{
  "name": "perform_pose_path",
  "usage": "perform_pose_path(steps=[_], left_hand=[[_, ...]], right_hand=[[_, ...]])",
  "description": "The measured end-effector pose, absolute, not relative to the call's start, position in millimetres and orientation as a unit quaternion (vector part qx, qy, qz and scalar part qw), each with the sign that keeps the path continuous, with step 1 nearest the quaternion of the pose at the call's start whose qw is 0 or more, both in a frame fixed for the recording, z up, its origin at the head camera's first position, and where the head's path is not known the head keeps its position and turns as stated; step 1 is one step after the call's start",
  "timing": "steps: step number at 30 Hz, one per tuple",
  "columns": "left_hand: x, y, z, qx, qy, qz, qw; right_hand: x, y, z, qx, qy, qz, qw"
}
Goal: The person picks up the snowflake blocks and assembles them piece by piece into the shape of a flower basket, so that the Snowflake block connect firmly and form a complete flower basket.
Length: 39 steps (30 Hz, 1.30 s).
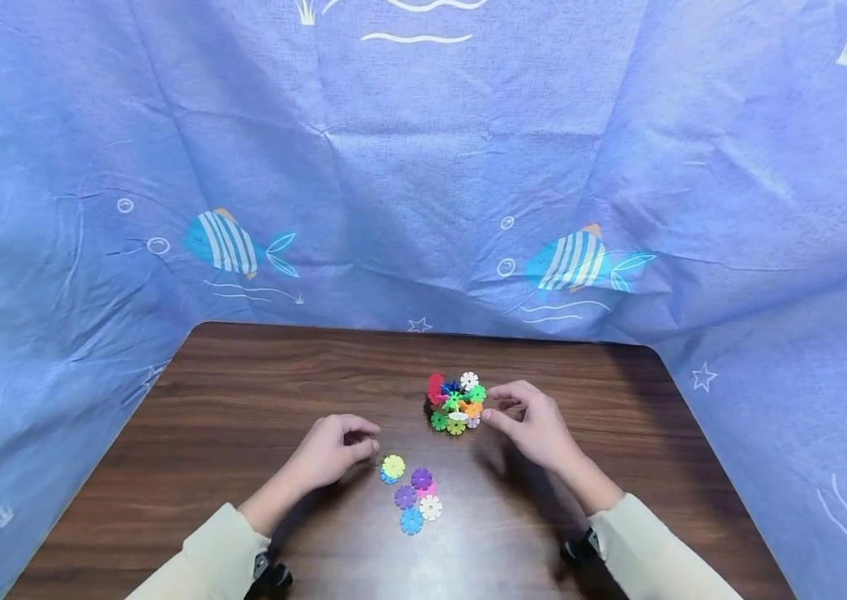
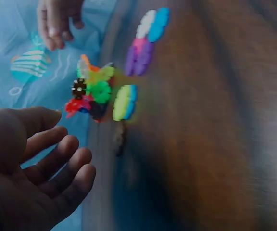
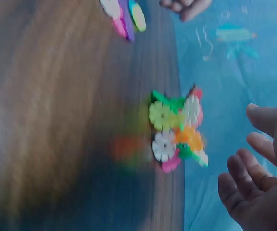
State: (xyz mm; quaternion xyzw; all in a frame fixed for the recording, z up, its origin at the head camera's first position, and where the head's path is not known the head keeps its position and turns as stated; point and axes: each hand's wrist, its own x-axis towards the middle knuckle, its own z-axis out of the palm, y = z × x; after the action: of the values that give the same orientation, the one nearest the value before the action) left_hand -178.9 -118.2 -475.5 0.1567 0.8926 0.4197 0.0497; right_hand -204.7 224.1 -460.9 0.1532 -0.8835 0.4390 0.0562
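A cluster of interlocked snowflake discs (image 1: 456, 402), in red, green, orange, white and blue, stands on the brown table. My right hand (image 1: 532, 421) is just right of it, thumb and fingers apart and nothing between them. Loosely bent, my left hand (image 1: 335, 450) hovers left of a yellow disc (image 1: 393, 466), which overlaps a blue one. In the left wrist view the palm and fingers (image 2: 76, 180) show empty. Nearer me lie loose discs: two purple, one of them a purple disc (image 1: 404, 497), a pink one partly covered, a white disc (image 1: 430, 507) and a blue disc (image 1: 411, 522).
The wood-grain table (image 1: 258, 375) has rounded far corners. Behind it and at both sides hangs a blue cloth (image 1: 408, 167) printed with striped fish. Black wrist cameras sit under both pale sleeves (image 1: 206, 554).
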Motion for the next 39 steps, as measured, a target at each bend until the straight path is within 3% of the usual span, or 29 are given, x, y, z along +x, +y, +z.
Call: perform_pose_path(steps=[4,9,18,39], left_hand=[[-168,-116,-483,0.177,0.903,0.39,0.022],[-164,-109,-492,0.21,0.91,0.356,0.009],[-164,-102,-499,0.224,0.933,0.283,0.0],[-164,-101,-501,0.215,0.944,0.251,0.008]], right_hand=[[-187,211,-463,0.206,-0.871,0.445,0.04],[-173,191,-477,0.268,-0.868,0.416,-0.023],[-166,173,-500,0.309,-0.874,0.362,-0.096],[-159,170,-510,0.323,-0.886,0.318,-0.095]])
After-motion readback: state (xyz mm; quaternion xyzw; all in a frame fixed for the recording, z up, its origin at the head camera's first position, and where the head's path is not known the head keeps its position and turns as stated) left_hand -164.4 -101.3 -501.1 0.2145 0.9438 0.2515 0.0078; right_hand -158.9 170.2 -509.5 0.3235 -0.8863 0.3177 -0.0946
